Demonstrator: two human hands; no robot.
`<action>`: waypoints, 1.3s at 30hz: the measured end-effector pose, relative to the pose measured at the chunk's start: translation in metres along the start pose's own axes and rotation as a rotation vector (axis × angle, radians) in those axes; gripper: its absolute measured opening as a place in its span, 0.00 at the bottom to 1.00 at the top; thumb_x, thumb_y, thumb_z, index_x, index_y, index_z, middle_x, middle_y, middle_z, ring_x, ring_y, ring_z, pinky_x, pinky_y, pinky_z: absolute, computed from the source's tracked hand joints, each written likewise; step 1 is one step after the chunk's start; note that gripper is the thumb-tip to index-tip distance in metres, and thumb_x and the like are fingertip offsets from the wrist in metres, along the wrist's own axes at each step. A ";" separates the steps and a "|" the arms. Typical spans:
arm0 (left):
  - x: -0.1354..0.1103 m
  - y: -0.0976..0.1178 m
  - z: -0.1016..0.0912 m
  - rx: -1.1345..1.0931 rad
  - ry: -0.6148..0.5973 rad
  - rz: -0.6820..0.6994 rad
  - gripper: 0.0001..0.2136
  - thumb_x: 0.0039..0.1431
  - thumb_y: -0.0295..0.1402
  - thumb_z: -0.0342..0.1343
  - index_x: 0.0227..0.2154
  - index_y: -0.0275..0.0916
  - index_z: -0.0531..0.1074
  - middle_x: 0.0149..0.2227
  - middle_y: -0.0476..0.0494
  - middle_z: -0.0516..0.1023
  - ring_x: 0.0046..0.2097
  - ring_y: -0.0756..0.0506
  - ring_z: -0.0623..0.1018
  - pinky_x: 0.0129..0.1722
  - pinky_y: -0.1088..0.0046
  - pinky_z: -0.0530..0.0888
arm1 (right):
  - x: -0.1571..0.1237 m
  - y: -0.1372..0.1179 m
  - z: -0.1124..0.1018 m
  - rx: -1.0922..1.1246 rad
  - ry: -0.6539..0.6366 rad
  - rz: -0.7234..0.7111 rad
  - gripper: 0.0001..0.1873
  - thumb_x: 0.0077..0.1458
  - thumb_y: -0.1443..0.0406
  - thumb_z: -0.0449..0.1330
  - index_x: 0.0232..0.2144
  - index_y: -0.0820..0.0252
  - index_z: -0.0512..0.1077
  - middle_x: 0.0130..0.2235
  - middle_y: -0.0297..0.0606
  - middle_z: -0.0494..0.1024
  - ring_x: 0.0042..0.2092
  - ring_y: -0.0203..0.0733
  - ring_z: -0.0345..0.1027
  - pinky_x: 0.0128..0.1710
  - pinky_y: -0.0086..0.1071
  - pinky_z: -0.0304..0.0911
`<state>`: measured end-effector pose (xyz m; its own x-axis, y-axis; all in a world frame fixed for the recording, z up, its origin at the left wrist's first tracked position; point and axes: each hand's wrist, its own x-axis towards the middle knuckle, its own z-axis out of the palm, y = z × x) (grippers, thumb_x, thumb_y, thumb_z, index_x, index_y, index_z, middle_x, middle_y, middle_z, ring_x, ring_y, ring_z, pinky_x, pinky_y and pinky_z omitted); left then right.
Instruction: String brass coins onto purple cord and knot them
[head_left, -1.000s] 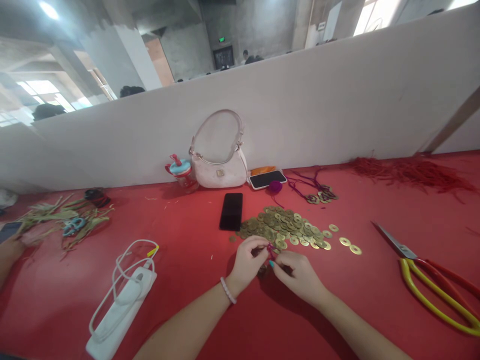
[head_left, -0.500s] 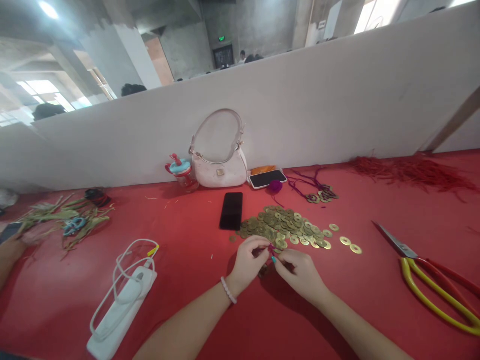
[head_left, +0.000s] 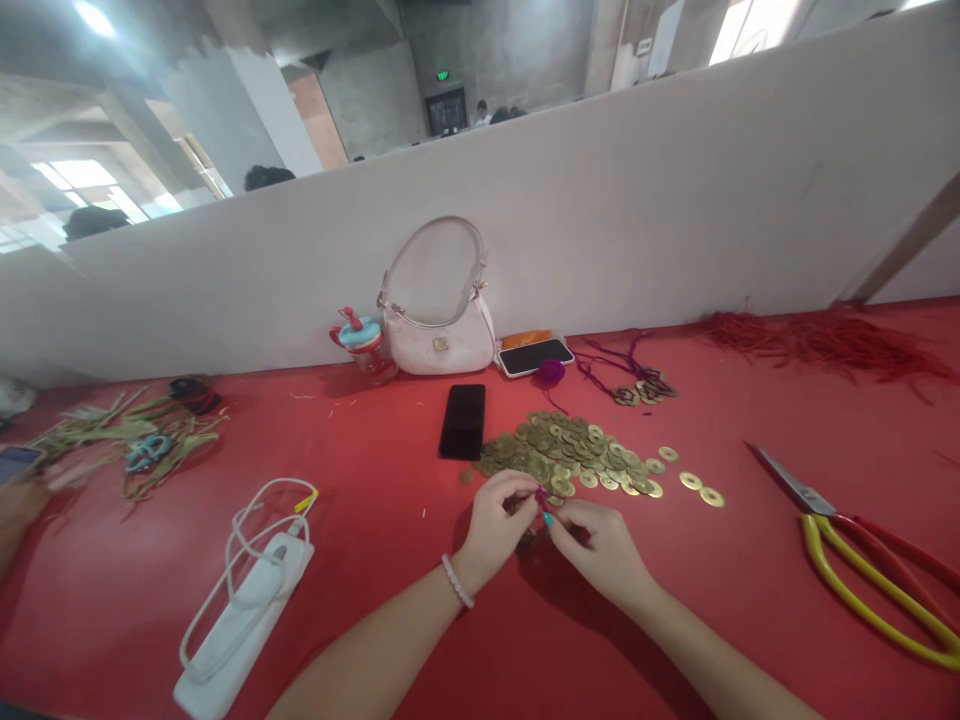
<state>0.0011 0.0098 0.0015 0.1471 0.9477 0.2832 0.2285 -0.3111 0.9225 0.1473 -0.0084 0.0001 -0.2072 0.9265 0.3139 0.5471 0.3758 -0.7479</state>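
My left hand (head_left: 495,525) and my right hand (head_left: 604,550) meet over the red table (head_left: 390,590), fingers pinched together on a short dark red cord (head_left: 540,497) between them. A dark coin-like piece seems to hang under the fingers, mostly hidden. Just beyond the hands lies a heap of brass coins with holes (head_left: 570,455), with two loose coins (head_left: 701,488) off to its right. My left wrist wears a pink bead bracelet (head_left: 456,580).
Yellow-handled scissors (head_left: 862,570) lie at right. A black phone (head_left: 463,421), a white handbag (head_left: 439,325), a small cup (head_left: 364,345), another phone (head_left: 535,357), strung coins (head_left: 637,388) and red cords (head_left: 817,340) sit farther back. White power bank with cable (head_left: 244,600) at left; another person's hand (head_left: 15,500) at far left.
My hands stay in place; the fingers shift slightly on the cord, the right hand drawing a little closer to the left. The person's hand at far left has lifted a phone slightly.
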 end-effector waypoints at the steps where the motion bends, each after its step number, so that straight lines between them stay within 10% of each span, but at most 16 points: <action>1: 0.000 0.000 0.000 0.003 0.002 0.003 0.06 0.49 0.24 0.52 0.28 0.35 0.73 0.34 0.41 0.75 0.37 0.47 0.74 0.34 0.73 0.72 | 0.000 -0.001 0.000 0.008 0.006 0.008 0.17 0.51 0.65 0.49 0.12 0.61 0.59 0.16 0.31 0.61 0.20 0.31 0.54 0.20 0.24 0.51; 39: -0.002 0.000 0.000 0.023 0.010 0.075 0.04 0.50 0.25 0.53 0.27 0.36 0.72 0.33 0.41 0.74 0.36 0.47 0.74 0.35 0.72 0.73 | -0.002 -0.004 0.001 0.144 0.041 0.043 0.08 0.52 0.64 0.52 0.25 0.59 0.67 0.25 0.36 0.72 0.28 0.37 0.65 0.29 0.29 0.63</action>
<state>0.0013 0.0082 0.0008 0.1547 0.9225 0.3537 0.2398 -0.3824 0.8923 0.1448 -0.0113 0.0016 -0.1507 0.9415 0.3014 0.4322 0.3369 -0.8364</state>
